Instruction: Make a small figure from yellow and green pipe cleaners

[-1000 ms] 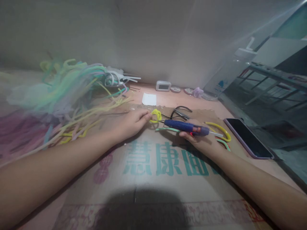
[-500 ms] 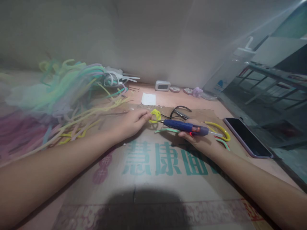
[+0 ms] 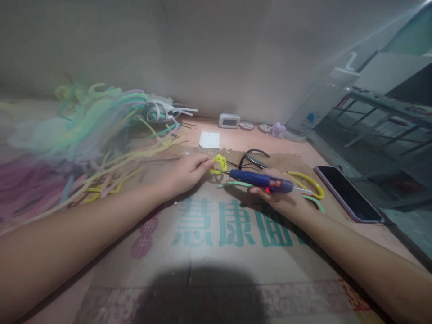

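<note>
Between the thumb and fingers of my left hand is a small yellow pipe-cleaner loop, bent into several rounds. My right hand is wrapped around a blue glue gun, held level. A red light glows on the gun's underside and a pale glue stick pokes out of its back. The metal nozzle points left and reaches the lower edge of the loop; whether it touches cannot be made out. Just under the gun lies a mint-green pipe cleaner. Behind it are pliers with dark handles.
A large heap of pastel pipe cleaners fills the left side. Along the back stand a small white clock, a white paper and a clear bottle. A phone lies at right. Printed cardboard covers the table.
Almost nothing differs. My right thumb has shifted very slightly at the gun's underside; the loop and nozzle stay nearly in place.
</note>
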`<state>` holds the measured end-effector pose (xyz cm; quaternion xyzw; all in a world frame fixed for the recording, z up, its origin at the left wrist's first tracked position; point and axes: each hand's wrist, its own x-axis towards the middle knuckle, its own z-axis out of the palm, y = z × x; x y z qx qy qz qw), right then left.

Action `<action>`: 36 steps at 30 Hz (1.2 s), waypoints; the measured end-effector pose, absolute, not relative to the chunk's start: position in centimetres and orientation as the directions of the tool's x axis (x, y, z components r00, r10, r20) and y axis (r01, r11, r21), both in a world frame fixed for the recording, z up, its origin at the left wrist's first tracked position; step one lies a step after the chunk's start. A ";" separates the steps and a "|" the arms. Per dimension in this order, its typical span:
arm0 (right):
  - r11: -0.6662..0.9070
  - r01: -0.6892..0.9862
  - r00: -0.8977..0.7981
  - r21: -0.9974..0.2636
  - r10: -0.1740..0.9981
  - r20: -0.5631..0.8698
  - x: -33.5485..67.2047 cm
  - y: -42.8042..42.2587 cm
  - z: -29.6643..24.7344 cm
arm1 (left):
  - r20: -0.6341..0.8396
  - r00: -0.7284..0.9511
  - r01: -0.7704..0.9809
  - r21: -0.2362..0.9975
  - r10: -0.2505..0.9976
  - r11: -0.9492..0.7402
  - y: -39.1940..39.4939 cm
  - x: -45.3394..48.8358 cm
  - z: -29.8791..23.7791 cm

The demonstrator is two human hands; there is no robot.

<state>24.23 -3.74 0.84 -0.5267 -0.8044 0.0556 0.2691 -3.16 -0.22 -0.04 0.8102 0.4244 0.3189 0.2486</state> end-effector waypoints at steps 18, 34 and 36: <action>0.434 0.762 -0.311 -0.480 0.896 0.317 23.6 -4.4 2.1 | 0.293 0.435 0.550 0.662 0.852 -0.509 -0.3 -3.1 0.1; 0.425 0.756 -0.288 -0.498 0.899 0.329 23.6 -4.3 2.0 | 0.287 0.422 0.570 0.654 0.860 -0.498 -0.3 -3.3 0.0; 0.405 0.769 -0.272 -0.494 0.908 0.319 23.6 -4.3 2.1 | 0.284 0.420 0.569 0.657 0.862 -0.494 -0.3 -3.3 0.0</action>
